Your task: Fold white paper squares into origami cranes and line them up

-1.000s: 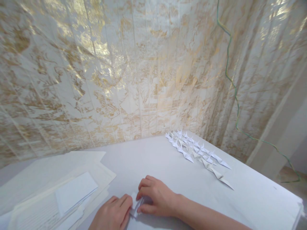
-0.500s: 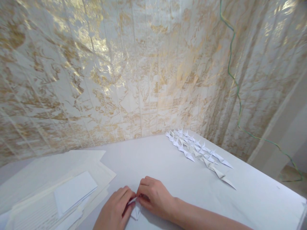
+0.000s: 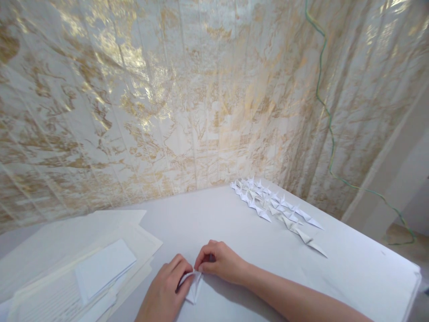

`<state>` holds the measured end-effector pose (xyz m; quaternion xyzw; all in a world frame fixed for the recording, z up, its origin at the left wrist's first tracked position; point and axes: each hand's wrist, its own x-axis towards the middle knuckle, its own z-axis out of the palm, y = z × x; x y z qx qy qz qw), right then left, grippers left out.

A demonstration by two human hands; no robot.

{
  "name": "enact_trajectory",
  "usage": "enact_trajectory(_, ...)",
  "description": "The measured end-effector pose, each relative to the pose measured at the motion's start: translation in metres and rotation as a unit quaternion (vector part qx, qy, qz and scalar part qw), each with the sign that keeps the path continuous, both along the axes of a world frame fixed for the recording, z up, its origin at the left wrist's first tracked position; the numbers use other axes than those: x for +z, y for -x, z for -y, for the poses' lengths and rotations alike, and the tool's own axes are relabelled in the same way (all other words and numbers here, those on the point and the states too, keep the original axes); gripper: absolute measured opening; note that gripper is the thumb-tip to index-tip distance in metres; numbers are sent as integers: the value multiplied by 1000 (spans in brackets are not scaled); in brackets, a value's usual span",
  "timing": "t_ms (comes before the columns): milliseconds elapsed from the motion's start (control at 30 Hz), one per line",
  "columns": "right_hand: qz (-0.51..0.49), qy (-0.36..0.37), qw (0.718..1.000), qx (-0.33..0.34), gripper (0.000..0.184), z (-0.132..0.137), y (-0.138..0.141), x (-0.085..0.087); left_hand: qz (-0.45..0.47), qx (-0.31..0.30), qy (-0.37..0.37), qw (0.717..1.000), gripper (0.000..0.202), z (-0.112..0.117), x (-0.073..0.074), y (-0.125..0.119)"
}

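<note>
A small folded piece of white paper (image 3: 193, 291) is between my hands near the front of the white table (image 3: 187, 219). My left hand (image 3: 170, 282) pinches its left side between thumb and fingers. At the paper's top corner, my right hand (image 3: 219, 261) has thumb and index finger pinched together. The lower point of the folded paper shows below my fingers, with creases running to its tip. Part of its left edge is hidden by my left hand.
Several folded paper cranes (image 3: 275, 203) stand in rows at the back right. To the left lie loose paper sheets (image 3: 134, 239), with a stack of cut white paper (image 3: 105, 268) on top. A gold-patterned curtain (image 3: 187, 98) hangs behind, and a green cord (image 3: 330, 129) runs down it.
My right hand has shifted slightly up and right, its fingers now at the paper's top corner. More of the folded paper shows between my hands. The view has moved a little.
</note>
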<state>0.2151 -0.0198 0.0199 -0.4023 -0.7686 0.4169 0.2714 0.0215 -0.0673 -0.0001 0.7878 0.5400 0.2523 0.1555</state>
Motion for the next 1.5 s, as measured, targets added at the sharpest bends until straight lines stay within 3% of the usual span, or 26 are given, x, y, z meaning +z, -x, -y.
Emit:
enact_trajectory(400,22,-23,999,-34,6,2,11,-6,27,8,6,1000,23,-4,-1,-3)
enact_trajectory(667,60,-79,995,-29,18,3,20,-8,82,11,36,996,40,-6,1,5)
enact_trajectory(1000,80,-83,993,-6,17,0,20,-5,85,78,30,993,28,-10,-4,4)
enact_trajectory(1100,75,-79,994,-14,16,0,21,-4,96,73,29,992,25,-9,-2,4)
enact_trajectory(1233,62,-72,995,-22,8,0,22,-6,133,54,36,989,28,-4,5,3)
enact_trajectory(1500,11,-88,996,-22,19,3,22,-10,258,65,25,964,23,-1,6,-4)
